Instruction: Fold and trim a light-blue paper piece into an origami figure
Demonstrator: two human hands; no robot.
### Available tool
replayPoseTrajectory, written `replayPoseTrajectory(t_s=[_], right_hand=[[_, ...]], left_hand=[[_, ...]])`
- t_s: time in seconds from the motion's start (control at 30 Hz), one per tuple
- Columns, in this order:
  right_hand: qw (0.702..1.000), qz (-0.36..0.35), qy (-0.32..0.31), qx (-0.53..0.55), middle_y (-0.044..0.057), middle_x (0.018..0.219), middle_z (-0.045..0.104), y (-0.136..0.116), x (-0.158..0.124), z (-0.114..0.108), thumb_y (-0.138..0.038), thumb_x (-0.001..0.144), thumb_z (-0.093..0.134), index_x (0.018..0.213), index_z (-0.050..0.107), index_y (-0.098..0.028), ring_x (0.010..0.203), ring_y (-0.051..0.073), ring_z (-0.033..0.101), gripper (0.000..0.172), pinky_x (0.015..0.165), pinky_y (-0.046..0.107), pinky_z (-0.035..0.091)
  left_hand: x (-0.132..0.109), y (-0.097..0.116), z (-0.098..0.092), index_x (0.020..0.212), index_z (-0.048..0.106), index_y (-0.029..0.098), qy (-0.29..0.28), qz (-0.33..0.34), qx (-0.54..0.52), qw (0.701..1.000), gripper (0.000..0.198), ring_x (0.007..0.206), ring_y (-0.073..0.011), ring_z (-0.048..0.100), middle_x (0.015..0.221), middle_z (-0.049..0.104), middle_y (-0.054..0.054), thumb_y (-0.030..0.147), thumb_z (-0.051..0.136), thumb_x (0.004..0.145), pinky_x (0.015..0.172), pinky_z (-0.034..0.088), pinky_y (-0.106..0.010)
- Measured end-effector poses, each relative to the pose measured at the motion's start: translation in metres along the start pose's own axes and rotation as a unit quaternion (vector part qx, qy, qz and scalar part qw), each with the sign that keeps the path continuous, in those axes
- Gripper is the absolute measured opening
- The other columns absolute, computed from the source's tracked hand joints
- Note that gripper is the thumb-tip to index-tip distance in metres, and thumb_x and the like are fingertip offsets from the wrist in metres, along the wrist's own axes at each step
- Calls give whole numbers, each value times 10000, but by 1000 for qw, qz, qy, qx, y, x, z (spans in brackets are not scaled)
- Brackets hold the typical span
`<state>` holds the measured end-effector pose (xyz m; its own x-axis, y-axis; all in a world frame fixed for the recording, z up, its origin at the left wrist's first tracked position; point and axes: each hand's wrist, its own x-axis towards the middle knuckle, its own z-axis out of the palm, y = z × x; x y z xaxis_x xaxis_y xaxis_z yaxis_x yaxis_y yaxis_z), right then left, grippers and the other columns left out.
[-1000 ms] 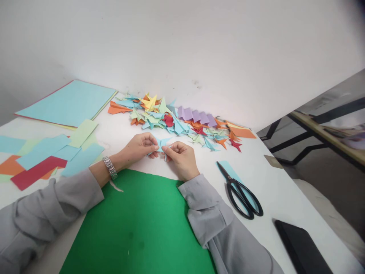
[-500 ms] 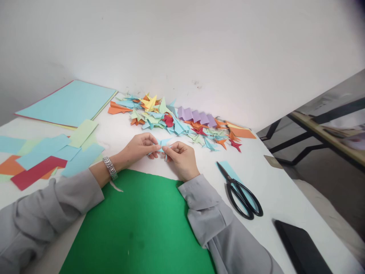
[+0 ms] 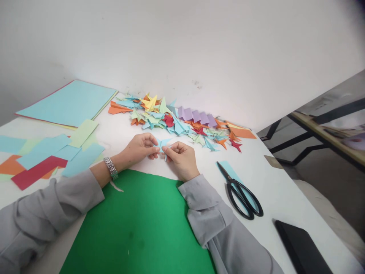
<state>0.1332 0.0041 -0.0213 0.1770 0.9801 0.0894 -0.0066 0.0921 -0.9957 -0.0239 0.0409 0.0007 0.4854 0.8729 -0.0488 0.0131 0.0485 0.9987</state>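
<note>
Between my two hands is a small light-blue folded paper piece [image 3: 163,143], partly covered by my fingers. My left hand [image 3: 144,147] pinches its left side between thumb and fingers. On the opposite side, my right hand [image 3: 182,158] pinches it with thumb and forefinger. Both hands are just beyond the far edge of a large green sheet [image 3: 137,220]. Past them lies a heap of folded paper shapes [image 3: 154,120] in blue, green, orange, yellow and red, with a purple pleated strip [image 3: 196,116] among them.
Loose coloured paper strips [image 3: 40,171] overlap at the left. Large paper sheets [image 3: 68,102] are stacked behind them against the wall. Black-handled scissors [image 3: 241,194] rest on a blue strip at the right. A black flat object [image 3: 302,247] lies near the table's right edge.
The fingers of my left hand have shifted slightly on the blue folded paper, showing a little more of it. Everything else looks the same.
</note>
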Motion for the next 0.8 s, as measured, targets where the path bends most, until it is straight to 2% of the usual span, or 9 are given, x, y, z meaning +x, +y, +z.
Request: replayPoseTrajectory(t_s=[0.5,0.63,0.8], right_hand=[[1000,2,1,-11,-19,445,596,-1,0,0,-429,565,785,553,529,-186,364,93,455,353,399,230,340],[1000,0,4,-19,-32,424,571,-1,0,0,-426,572,782,556,530,-188,369,92,456,347,403,228,337],[1000,3,-3,-17,-32,431,572,-2,-1,0,-434,565,781,552,526,-194,372,93,454,351,396,232,341]], left_hand=[[-1,5,2,745,511,138,10,-17,-13,1000,110,445,-102,588,495,620,11,151,620,733,465,448,-200],[-1,3,2,796,516,141,-2,-7,1,1000,175,465,-111,598,505,629,7,210,661,728,496,479,-222],[-2,1,2,805,513,144,-7,10,5,1000,275,464,-105,598,488,604,35,189,737,652,501,492,-222]])
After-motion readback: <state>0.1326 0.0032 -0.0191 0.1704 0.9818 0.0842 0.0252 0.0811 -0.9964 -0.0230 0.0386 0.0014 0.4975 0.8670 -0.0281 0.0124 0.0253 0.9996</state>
